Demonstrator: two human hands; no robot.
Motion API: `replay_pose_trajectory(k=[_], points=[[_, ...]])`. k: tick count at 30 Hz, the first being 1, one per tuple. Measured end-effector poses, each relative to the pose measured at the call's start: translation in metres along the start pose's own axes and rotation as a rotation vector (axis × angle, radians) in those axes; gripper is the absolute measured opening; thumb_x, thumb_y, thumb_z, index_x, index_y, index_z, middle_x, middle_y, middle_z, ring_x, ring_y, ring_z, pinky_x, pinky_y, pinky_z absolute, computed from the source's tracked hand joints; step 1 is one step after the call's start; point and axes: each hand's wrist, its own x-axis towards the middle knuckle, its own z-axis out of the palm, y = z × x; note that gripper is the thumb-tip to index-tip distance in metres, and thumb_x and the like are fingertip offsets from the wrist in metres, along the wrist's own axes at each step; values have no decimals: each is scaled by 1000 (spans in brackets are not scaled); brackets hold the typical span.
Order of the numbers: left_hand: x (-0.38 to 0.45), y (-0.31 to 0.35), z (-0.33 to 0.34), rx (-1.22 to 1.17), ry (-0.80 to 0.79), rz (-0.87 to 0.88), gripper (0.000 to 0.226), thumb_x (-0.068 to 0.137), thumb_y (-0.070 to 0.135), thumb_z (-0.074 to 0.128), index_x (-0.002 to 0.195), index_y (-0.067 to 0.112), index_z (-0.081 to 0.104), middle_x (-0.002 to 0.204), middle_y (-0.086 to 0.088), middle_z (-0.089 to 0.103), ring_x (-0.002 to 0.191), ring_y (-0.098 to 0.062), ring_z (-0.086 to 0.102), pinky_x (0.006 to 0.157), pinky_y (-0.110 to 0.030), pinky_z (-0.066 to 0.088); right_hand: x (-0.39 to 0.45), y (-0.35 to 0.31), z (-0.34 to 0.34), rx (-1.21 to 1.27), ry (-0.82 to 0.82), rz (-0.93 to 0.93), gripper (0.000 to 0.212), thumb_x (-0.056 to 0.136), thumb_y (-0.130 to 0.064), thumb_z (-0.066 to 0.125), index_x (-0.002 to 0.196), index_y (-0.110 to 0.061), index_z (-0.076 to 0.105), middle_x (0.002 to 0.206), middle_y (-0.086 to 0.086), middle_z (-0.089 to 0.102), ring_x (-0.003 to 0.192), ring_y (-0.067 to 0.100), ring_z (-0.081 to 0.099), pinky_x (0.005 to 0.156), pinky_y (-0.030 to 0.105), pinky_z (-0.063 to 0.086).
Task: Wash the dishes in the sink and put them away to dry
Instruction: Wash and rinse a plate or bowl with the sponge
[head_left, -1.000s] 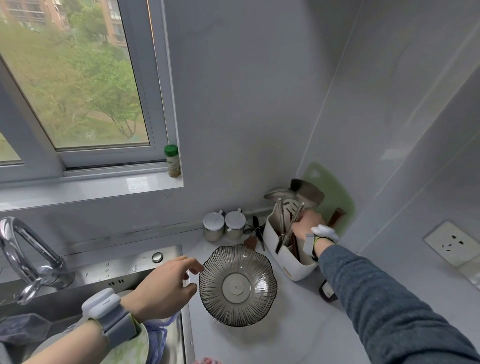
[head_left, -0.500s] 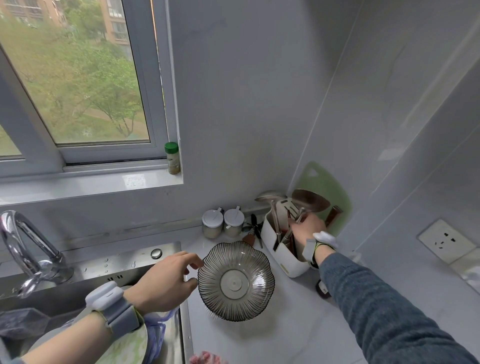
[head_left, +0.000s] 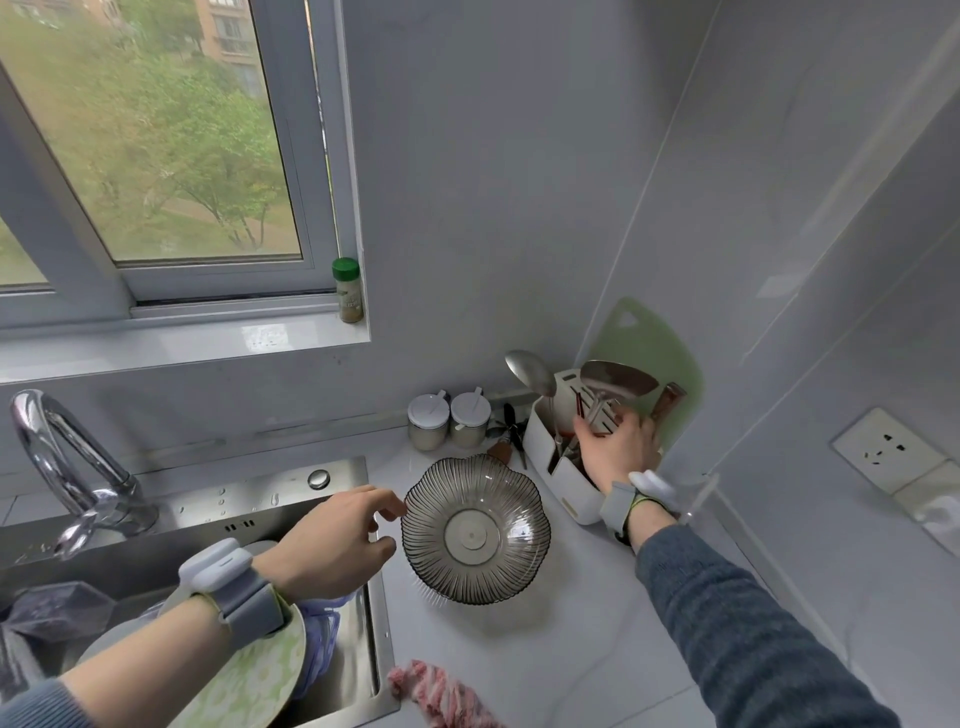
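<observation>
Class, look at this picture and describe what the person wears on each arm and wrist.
The left wrist carries a grey strap with a white, rounded-rectangular device on top; a blue-grey cuff shows at the frame edge. The right arm wears a dark blue-grey knitted sleeve; its wrist has a matching grey strap and white device. Both hands are bare.

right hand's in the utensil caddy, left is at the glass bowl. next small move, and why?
Probably let the right hand release the utensils and draw back out of the white caddy: its fingers are down among the handles, which already stand in the slots. The left hand only touches the upturned glass bowl at its rim, no grip on it, and a plate waits in the sink.
</observation>
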Motion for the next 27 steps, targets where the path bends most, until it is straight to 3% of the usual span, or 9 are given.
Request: replay_pose_trajectory(k=[4, 8, 10, 14, 19, 24, 27], points=[[1, 3, 2, -4, -4, 5, 35, 88, 26, 60, 122, 33, 63, 105, 22, 55, 94, 0, 60, 80, -17, 41, -11, -13, 1, 173, 16, 113, 70, 77, -42, 84, 124, -4, 50, 132, 18, 51, 125, 40, 50, 103, 48, 44], [-1, -1, 5, 2, -26, 0, 34, 88, 26, 61, 121, 33, 63, 105, 20, 56, 94, -2, 60, 82, -20, 42, -45, -16, 13, 236, -23, 10, 52, 78, -19, 79, 117, -10, 46, 126, 14, 47, 105, 36, 55, 83, 40, 48], [-3, -7, 8, 2, -48, -11, 36, 86, 26, 61, 122, 31, 65, 107, 17, 59, 94, -3, 61, 85, -23, 46, -61, -12, 21, 202, -102, -62, 50, 81, -20, 79, 118, -11, 46, 124, 10, 45, 98, 31, 55, 77, 34, 42], [-11, -20, 18, 4, -73, -43, 35, 86, 28, 60, 121, 32, 66, 107, 17, 60, 93, -3, 63, 89, -26, 50, -83, -4, 33, 177, -232, -107, 53, 86, -29, 78, 125, -17, 44, 123, 2, 42, 97, 20, 51, 79, 30, 39], [-17, -29, 26, 10, -95, -61, 35, 87, 28, 61, 121, 32, 66, 109, 15, 61, 95, -4, 62, 90, -26, 50, -86, -4, 31, 199, -321, -111, 40, 88, -33, 73, 120, -23, 50, 119, -2, 51, 98, 21, 59, 80, 30, 40], [-23, -36, 36, -3, -90, -89, 34, 88, 28, 60, 121, 30, 66, 109, 14, 60, 95, -5, 61, 85, -24, 48, -128, 3, 38, -111, -716, -260, 15, 87, -32, 67, 101, -31, 61, 97, -10, 68, 92, 16, 64, 80, 28, 50], [-44, -49, 51, -10, -137, -135, 29, 89, 30, 60, 117, 30, 67, 110, 13, 64, 92, -6, 61, 82, -21, 47, -175, 19, 53, -335, -966, -357, 28, 86, -38, 67, 112, -27, 65, 108, -5, 69, 96, 18, 64, 80, 28, 49]])
